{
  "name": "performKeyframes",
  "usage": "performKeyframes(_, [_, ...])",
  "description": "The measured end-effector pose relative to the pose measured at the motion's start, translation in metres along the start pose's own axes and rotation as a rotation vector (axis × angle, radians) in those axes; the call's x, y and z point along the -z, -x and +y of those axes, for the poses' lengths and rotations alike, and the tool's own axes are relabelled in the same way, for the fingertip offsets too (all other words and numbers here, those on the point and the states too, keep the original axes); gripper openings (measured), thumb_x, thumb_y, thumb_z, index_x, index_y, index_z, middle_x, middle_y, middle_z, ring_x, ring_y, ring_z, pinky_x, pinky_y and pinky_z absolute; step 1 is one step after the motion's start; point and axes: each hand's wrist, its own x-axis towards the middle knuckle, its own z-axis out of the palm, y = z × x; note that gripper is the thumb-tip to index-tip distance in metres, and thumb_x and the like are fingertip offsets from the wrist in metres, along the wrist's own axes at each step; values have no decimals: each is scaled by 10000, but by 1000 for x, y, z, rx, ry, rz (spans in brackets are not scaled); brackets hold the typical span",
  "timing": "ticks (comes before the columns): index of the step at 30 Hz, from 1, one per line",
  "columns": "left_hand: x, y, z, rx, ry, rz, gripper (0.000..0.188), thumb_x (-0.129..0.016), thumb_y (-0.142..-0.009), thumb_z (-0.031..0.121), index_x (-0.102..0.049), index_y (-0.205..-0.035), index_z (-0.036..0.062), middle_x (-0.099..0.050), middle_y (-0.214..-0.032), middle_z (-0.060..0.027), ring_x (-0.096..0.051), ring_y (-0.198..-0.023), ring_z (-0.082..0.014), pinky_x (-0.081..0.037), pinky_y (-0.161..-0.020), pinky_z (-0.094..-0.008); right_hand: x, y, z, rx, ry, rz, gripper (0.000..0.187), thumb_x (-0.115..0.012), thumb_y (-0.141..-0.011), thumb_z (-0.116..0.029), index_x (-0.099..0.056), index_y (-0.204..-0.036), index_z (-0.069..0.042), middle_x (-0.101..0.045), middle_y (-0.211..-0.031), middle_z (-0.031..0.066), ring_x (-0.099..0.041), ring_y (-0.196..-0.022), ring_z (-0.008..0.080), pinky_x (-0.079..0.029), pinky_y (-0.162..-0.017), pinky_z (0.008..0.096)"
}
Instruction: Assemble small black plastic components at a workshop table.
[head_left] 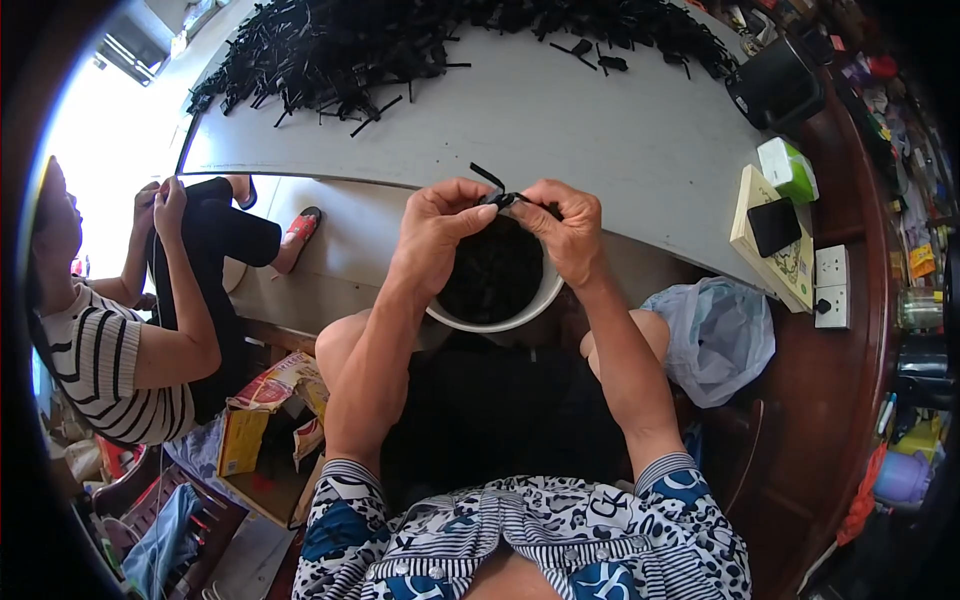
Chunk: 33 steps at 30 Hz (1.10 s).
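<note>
Both my hands meet above a white bucket that sits in front of me, filled with dark pieces. Between my fingertips is a small black strip, with one narrow end sticking up to the left. My left hand pinches it from the left with thumb and forefinger. From the right, my right hand grips its other side, fingers curled. What exactly the strip is, I cannot make out. A large heap of similar black strips spreads over the far side of the grey table.
To the left sits another person in a striped top, hands raised together. An open cardboard box stands at lower left. On the right are a plastic bag, a black bin-like container, a phone-like dark slab and a power strip.
</note>
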Motion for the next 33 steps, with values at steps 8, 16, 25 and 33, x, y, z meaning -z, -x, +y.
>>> performKeyframes(8, [0, 6, 4, 74, -303, -79, 59, -612, -803, 26, -600, -858, 9, -571, -643, -11, -519, -513, -66, -410, -457, -181, 7, 1, 3, -150, -247, -100, 160, -683, -795, -145, -597, -795, -9, -529, -694, 6, -453, -636, 70, -371, -608, 197])
performKeyframes(16, [2, 9, 6, 59, -49, -167, 126, -655, -790, 43, -623, -878, -42, -622, -701, -75, -586, -560, -104, -497, -505, -218, 14, 0, -2, -270, -597, -235, 234, -769, -690, -151, -558, -712, -53, -518, -679, -32, -442, -623, 51, -352, -571, 193])
performKeyframes(25, [-3, 9, 6, 10, -342, -224, 107, -650, -752, -62, -637, -858, -55, -623, -701, -79, -609, -596, -117, -515, -523, -221, 21, 4, 6, -410, -368, -431, 208, -779, -625, -111, -585, -592, -44, -493, -562, -44, -416, -559, 53, -319, -522, 231])
performKeyframes(33, [-4, 6, -5, -32, -263, -150, 80, -549, -822, -56, -599, -881, -37, -598, -742, -49, -566, -657, -98, -482, -597, -214, 10, 2, -3, -400, -64, -271, 238, -751, -641, -94, -530, -583, -26, -486, -561, -30, -435, -576, 65, -341, -525, 236])
